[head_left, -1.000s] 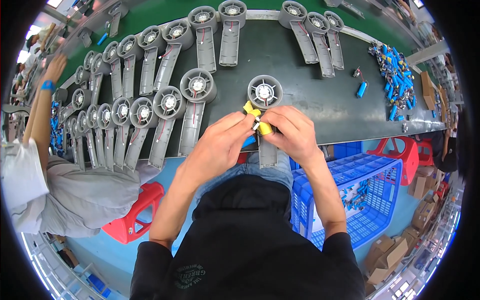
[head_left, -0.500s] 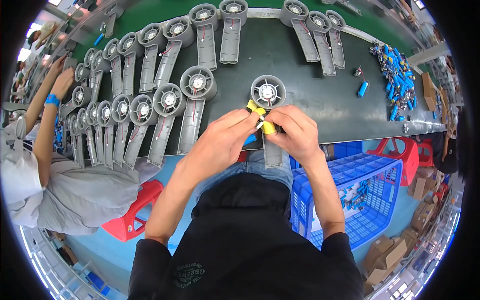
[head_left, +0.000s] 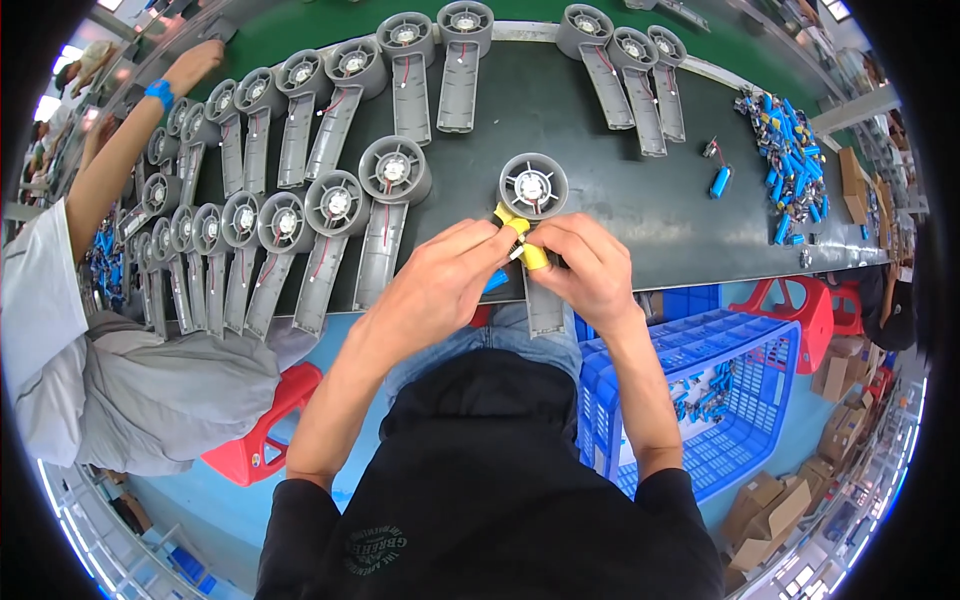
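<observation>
A grey fan housing (head_left: 534, 187) with a long open handle lies in front of me, its handle (head_left: 545, 305) running toward me over the table edge. My left hand (head_left: 437, 280) is closed over the handle's left side, and a blue battery cell (head_left: 496, 281) shows beneath its fingers. Against it, my right hand (head_left: 583, 265) is closed in a pinch. Between the fingertips sit a small white-and-dark piece (head_left: 517, 246) and bright yellow coverings (head_left: 535, 258); whether these are finger cots or part of the assembly I cannot tell. The pinched part is mostly hidden.
Rows of similar grey fan housings (head_left: 335, 203) line the left and far side of the dark table (head_left: 600, 180). Blue battery cells (head_left: 795, 160) are heaped at right, with one single cell (head_left: 720, 181). A blue crate (head_left: 690, 480) stands right; a co-worker's arm (head_left: 130, 150) reaches in left.
The co-worker's arm at left has stretched farther forward over the table. My hands keep nearly the same pose over the handle; the whole view has shifted slightly.
</observation>
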